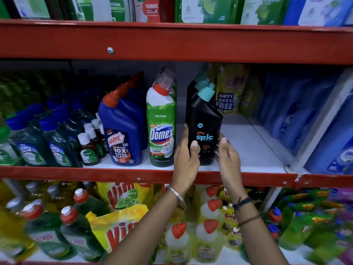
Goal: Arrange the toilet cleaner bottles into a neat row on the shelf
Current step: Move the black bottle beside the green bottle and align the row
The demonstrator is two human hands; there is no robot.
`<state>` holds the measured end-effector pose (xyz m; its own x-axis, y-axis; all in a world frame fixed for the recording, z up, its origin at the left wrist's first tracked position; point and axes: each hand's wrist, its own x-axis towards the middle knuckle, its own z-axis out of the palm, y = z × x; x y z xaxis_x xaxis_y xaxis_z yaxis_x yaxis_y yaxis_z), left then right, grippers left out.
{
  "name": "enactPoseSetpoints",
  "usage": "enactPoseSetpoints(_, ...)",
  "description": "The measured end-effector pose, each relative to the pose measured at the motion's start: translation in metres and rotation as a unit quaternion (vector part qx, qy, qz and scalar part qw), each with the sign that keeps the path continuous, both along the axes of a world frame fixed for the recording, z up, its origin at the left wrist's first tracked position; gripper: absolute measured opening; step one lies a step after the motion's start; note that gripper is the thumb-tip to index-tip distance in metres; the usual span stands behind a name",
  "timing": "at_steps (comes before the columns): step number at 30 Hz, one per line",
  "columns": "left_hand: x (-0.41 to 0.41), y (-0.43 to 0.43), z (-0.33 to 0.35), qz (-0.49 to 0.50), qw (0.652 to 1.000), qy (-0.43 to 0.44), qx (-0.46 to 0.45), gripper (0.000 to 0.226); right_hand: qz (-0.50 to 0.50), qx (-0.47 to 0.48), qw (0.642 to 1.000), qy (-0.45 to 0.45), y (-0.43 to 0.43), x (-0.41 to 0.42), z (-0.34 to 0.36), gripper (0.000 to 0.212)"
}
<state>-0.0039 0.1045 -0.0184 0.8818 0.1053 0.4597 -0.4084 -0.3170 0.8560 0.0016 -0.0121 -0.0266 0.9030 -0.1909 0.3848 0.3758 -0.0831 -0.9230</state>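
- Fingers (pixel 194 148) of the left hand (pixel 186 155) wrap the black Spic bottle (pixel 203 131), thumb on its label
- Right hand (pixel 227 157) is open, fingers spread just beside the bottle's right side; contact unclear
- Spic bottle stands upright at the shelf (pixel 248 150) front, right of the Domex bottle (pixel 161 127) and Harpic bottle (pixel 122 131)

The Spic bottle (pixel 203 129) stands between both hands — Domex bottle (pixel 161 127) just left of the left hand (pixel 186 155), Harpic bottle (pixel 121 134) farther left.
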Motion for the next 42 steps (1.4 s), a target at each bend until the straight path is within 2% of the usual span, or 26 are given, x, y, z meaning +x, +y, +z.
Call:
enactPoseSetpoints(7,-0.001,0.002,-0.002,-0.012,0.999,-0.01,-0.032,0.051,-0.01,-0.023,1.0,0.007,0.0,-0.002,0.0,0.037)
enactPoseSetpoints(9,-0.009,0.004,-0.001,0.0,0.998,-0.039,-0.042,0.048,-0.06,-0.005,0.998,-0.012,0.008,-0.008,0.001,0.041)
enactPoseSetpoints(12,-0.025,0.014,-0.003,0.036,0.991,-0.097,-0.08,0.04,-0.158,0.058,0.981,-0.093,0.024,-0.024,0.002,0.039)
enactPoseSetpoints(15,-0.035,0.031,-0.01,0.099,0.974,-0.132,-0.156,0.037,-0.102,0.104,0.982,-0.124,0.05,-0.038,-0.001,0.042)
enactPoseSetpoints(17,-0.033,0.045,-0.012,0.127,0.968,-0.128,-0.176,0.037,-0.041,0.083,0.989,-0.114,0.071,-0.041,-0.003,0.047)
enactPoseSetpoints(21,-0.018,0.067,-0.007,0.107,0.983,-0.048,-0.145,0.047,0.042,0.013,0.998,-0.035,0.104,-0.031,-0.007,0.067)
enactPoseSetpoints(24,-0.01,0.075,-0.004,0.064,0.99,0.002,-0.125,0.057,0.066,0.031,0.997,0.018,0.113,-0.02,-0.004,0.096)
enactPoseSetpoints(25,-0.009,0.077,-0.004,0.054,0.991,0.011,-0.121,0.062,0.07,0.039,0.996,0.025,0.113,-0.018,-0.002,0.1)
enactPoseSetpoints(27,-0.008,0.08,-0.005,0.046,0.992,0.023,-0.111,0.069,0.077,0.048,0.996,0.023,0.115,-0.017,-0.001,0.086)
enactPoseSetpoints(29,-0.008,0.084,-0.006,0.043,0.993,0.029,-0.104,0.067,0.072,0.044,0.996,0.015,0.116,-0.016,-0.001,0.069)
enactPoseSetpoints(33,-0.009,0.087,-0.003,0.031,0.995,0.035,-0.092,0.061,0.055,0.043,0.998,0.008,0.118,-0.016,0.001,0.063)
enactPoseSetpoints(37,-0.008,0.087,-0.002,0.025,0.995,0.043,-0.087,0.058,0.048,0.039,0.998,0.0,0.118,-0.017,0.003,0.044)
enactPoseSetpoints(42,-0.014,0.088,-0.004,0.017,0.994,0.024,-0.106,0.057,0.05,0.04,0.998,-0.001,0.121,-0.021,0.001,0.045)
